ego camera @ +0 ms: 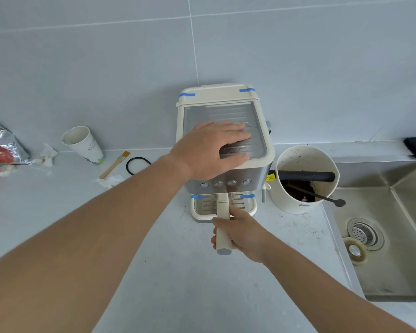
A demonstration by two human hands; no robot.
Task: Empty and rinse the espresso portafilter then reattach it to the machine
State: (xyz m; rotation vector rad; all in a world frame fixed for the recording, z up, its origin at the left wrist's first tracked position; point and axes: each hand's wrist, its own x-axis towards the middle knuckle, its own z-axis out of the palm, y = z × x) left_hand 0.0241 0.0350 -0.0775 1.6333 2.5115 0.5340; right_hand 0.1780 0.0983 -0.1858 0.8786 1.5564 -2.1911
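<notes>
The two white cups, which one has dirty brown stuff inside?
The big cup right of the coffee machine, beside the sink: it holds dark brown grounds under a black bar. The paper cup left of the machine shows none.

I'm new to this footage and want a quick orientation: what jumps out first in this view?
A cream espresso machine stands at the centre against the wall, with the left hand pressed flat on its top. Below, the right hand grips the portafilter handle jutting out from the front. To the right, a cream bin holding dark coffee grounds stands beside the steel sink.
</notes>
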